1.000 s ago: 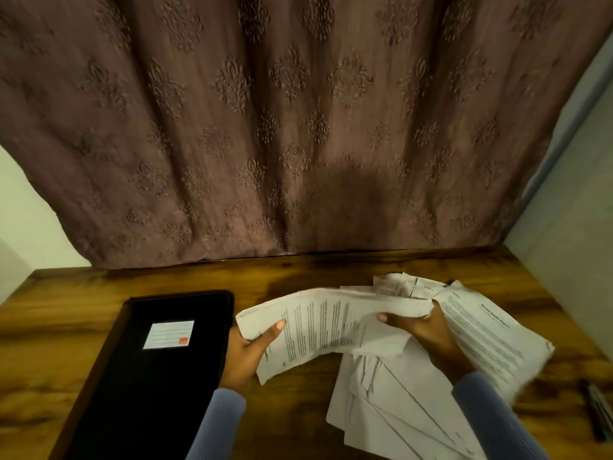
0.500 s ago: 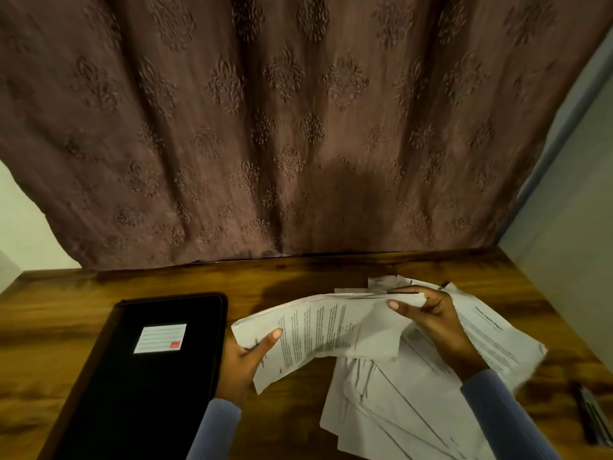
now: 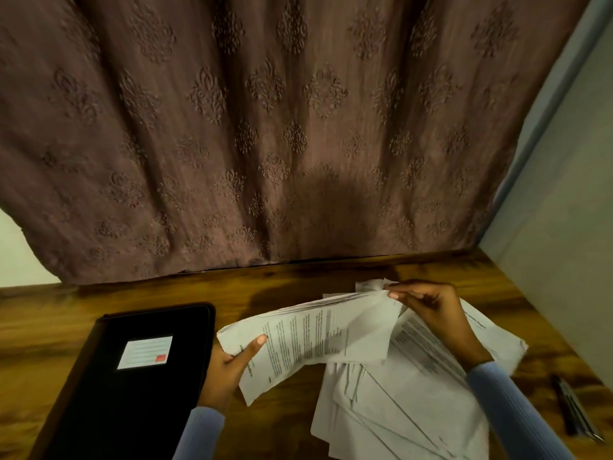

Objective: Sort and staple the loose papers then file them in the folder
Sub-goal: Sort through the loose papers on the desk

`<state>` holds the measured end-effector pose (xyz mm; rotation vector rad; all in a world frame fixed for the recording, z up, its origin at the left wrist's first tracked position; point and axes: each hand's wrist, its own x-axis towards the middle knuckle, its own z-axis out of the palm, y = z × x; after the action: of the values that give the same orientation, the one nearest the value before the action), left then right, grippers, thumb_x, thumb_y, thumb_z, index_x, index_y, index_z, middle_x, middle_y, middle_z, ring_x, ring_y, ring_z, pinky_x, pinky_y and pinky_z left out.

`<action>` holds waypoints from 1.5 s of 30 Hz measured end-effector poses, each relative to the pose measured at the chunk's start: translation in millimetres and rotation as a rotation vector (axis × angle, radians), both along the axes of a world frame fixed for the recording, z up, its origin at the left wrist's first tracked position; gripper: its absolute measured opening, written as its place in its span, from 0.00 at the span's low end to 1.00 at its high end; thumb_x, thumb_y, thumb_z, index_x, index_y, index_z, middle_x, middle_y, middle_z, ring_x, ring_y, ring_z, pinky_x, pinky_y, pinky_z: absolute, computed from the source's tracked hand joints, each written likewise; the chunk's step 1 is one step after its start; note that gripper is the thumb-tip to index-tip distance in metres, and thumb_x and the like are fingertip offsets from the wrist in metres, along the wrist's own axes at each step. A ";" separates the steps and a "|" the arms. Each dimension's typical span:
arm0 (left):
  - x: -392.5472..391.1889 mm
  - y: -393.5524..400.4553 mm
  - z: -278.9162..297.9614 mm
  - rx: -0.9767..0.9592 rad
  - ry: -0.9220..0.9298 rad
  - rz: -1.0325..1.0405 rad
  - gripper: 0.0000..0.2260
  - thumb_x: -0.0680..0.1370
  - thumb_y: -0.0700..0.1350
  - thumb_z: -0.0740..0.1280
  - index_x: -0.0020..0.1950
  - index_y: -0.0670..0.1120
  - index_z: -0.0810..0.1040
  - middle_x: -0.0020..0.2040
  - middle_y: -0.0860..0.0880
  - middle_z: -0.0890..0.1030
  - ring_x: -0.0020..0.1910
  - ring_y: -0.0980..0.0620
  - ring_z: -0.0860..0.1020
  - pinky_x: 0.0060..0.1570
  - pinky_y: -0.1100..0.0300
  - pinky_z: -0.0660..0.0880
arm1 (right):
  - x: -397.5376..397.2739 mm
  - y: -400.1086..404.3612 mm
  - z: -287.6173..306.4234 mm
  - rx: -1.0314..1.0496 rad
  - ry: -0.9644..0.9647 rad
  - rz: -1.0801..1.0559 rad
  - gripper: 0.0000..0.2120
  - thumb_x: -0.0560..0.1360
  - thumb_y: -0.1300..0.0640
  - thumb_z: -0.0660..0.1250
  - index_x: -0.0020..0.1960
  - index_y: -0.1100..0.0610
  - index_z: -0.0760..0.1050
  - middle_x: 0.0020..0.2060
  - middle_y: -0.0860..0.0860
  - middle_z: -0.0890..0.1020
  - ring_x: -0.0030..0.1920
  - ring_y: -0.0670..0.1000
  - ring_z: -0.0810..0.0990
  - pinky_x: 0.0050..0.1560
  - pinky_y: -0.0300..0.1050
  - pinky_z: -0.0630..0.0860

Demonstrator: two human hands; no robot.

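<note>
A bundle of printed sheets (image 3: 315,340) hangs above the wooden table, sagging in the middle. My left hand (image 3: 232,366) grips its near left corner, thumb on top. My right hand (image 3: 431,310) pinches the far right corner of the same bundle. Beneath them a loose spread of white papers (image 3: 391,413) lies fanned over the table's right half. A closed black folder (image 3: 132,376) with a white label lies flat at the left. A dark stapler (image 3: 574,410) rests near the right edge, partly cut off.
The wooden table (image 3: 298,283) ends at a brown patterned curtain (image 3: 265,127) at the back. A pale wall (image 3: 564,227) borders the right side. Bare wood shows between the folder and the curtain.
My right hand has moved up from under the bundle and further back, now pinching its far right corner. The bundle has straightened out somewhat. The left hand keeps its grip.
</note>
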<state>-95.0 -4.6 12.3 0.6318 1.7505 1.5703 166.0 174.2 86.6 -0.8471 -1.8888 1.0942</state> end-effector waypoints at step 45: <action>-57.6 3.5 67.1 0.141 0.355 -0.154 0.13 0.71 0.34 0.71 0.40 0.54 0.85 0.40 0.53 0.85 0.43 0.54 0.84 0.36 0.63 0.80 | -18.3 53.6 5.2 0.346 -0.223 -0.027 0.10 0.65 0.68 0.73 0.44 0.58 0.83 0.38 0.33 0.82 0.44 0.37 0.81 0.50 0.31 0.77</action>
<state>-152.6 -1.1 79.4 1.1458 1.7981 1.5532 147.6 227.9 91.7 -0.8156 -2.1630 0.6477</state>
